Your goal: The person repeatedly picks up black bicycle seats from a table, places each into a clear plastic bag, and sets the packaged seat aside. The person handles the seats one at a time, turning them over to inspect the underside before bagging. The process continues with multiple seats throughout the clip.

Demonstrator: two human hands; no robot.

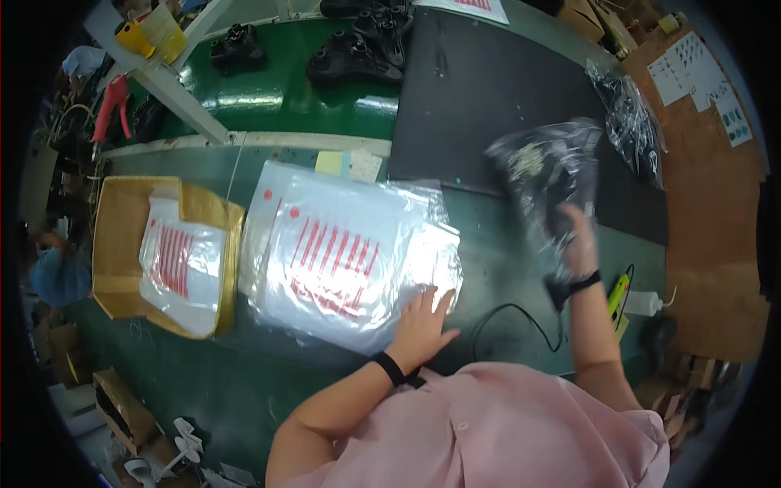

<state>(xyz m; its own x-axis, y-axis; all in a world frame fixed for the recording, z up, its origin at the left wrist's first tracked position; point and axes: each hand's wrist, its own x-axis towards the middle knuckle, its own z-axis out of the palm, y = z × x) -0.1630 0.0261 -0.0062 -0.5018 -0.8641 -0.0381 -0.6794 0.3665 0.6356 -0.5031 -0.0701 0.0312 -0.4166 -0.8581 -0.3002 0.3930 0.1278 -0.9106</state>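
My right hand (580,240) grips the lower end of a clear plastic bag (541,167) with something dark inside. The bag is smeared by motion, so its contents cannot be made out. My left hand (423,329) lies with fingers spread on the near right edge of a stack of clear plastic bags (325,252) printed in red. Smaller shiny bags (431,252) stick out from that stack, under and beside the left fingertips.
A gold-coloured open box (110,244) holds more red-printed bags. Behind, black shoe-like pieces (354,61) sit on a green belt. A dark mat (480,89) carries another filled bag (630,122). A black cable (521,313), green cutter (618,294) and white bottle (643,303) lie at right.
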